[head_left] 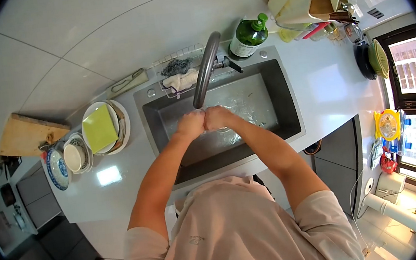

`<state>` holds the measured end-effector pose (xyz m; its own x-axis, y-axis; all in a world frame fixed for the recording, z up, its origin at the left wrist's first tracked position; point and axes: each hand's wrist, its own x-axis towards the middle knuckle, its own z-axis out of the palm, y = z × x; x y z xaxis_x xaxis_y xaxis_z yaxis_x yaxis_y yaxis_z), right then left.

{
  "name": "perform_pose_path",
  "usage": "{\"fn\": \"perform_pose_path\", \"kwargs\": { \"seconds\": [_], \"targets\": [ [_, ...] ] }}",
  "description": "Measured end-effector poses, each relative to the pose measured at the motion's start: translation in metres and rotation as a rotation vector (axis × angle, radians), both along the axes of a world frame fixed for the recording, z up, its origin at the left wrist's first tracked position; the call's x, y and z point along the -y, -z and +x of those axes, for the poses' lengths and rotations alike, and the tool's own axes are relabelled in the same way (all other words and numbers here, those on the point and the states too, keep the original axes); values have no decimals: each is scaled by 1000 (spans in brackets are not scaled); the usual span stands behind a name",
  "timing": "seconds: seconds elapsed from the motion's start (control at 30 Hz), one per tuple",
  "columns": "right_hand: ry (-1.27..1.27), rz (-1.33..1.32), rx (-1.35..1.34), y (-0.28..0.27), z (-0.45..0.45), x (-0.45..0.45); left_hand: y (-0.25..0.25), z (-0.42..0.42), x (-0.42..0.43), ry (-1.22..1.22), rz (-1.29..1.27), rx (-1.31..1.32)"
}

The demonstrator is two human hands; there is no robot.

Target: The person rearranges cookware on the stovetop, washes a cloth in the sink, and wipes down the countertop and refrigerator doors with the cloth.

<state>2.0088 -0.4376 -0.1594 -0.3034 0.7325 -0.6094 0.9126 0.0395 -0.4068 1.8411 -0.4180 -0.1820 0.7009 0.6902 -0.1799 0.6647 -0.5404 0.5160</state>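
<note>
My left hand (191, 125) and my right hand (218, 118) meet under the spout of the grey faucet (206, 68), over the dark sink (158, 120). Both look closed, knuckles up and pressed against each other. Whatever may lie between the fingers is hidden from above. Water ripples and splashes on the basin floor just beyond and beneath them. Behind the hands, a wire rack (168, 89) at the sink's back edge carries a pale cloth (181, 80) and a dark scouring pad (176, 67).
A green pump bottle (249, 38) stands right of the faucet. Left on the counter (132, 182) are stacked plates under a yellow-green square (99, 128), nested bowls (73, 156) and a wooden board (29, 135). Cream utensil holders (307, 5) stand at the back right.
</note>
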Motion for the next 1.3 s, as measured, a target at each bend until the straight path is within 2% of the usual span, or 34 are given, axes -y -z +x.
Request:
{"fn": "perform_pose_path", "kwargs": {
  "seconds": [0.03, 0.07, 0.13, 0.17, 0.23, 0.27, 0.33, 0.4, 0.43, 0.53, 0.6, 0.63, 0.67, 0.73, 0.77, 0.83, 0.87, 0.93, 0.97, 1.03, 1.07, 1.13, 1.17, 1.27, 1.3],
  "targets": [
    [238, -465, -75, -45, 4, -15, -5, 0, -1, -2, 12, -38],
    [252, -359, -139, -30, 6, -12, -10, 0, -1, -3, 24, -77],
    [284, -143, -261, 11, 15, 1, 29, -12, -5, -7, 23, 24],
    [272, 85, -311, 11, 17, 12, 43, -16, -5, -13, 20, 76],
    [229, 548, -408, 10, 19, 30, 14, -16, -20, -295, -783, 77],
    [113, 677, -405, 8, 23, 32, -10, -17, -26, -432, -1185, 75],
    [-119, 932, -388, 6, 31, 36, -36, -18, -25, -443, -1441, 149],
    [-154, 941, -353, 8, 28, 36, -39, -18, -26, -362, -1648, 195],
    [-170, 944, -337, 9, 26, 36, -38, -16, -22, -254, -1630, 192],
    [-233, 621, -50, 2, 26, 23, -46, -6, -10, -186, -1166, 51],
    [-75, 468, 4, -12, 13, 20, 10, -6, -3, -43, -572, 50],
    [3, 389, 33, -15, 7, 18, 11, -2, -1, 28, -276, 50],
    [25, 212, -1, -11, 4, 10, 11, -2, -2, 6, -197, -44],
    [68, -158, -71, 20, -1, 2, -40, 3, 3, -38, -55, -234],
    [347, -324, -342, 27, 3, 7, -37, 1, 3, -6, -46, -232],
    [445, -350, -348, 7, 4, 8, -18, -5, -3, 50, -22, -226],
    [497, -368, -349, -5, 3, 13, -6, -8, 0, -4, -12, -185],
    [437, 207, -389, 5, -1, 34, 9, -13, 3, -114, 13, -104],
    [395, 496, -406, 12, -1, 38, 9, -14, 1, -243, -253, -60],
    [140, 835, -376, 6, 9, 42, -16, -9, -4, -489, -792, 31],
    [10, 1000, -352, 2, 14, 43, -24, -9, -8, -509, -1056, 44],
    [-93, 1047, -302, -4, 17, 42, -31, -10, -19, -533, -1584, 70],
    [-144, 1070, -278, -7, 17, 40, -34, -7, -17, -397, -1687, 19],
    [-236, 905, -148, 4, 28, 30, -43, 2, 0, -334, -1473, 171],
    [-225, 805, -89, -1, 25, 28, -22, 3, -1, -284, -1254, 75]
  ]
}}
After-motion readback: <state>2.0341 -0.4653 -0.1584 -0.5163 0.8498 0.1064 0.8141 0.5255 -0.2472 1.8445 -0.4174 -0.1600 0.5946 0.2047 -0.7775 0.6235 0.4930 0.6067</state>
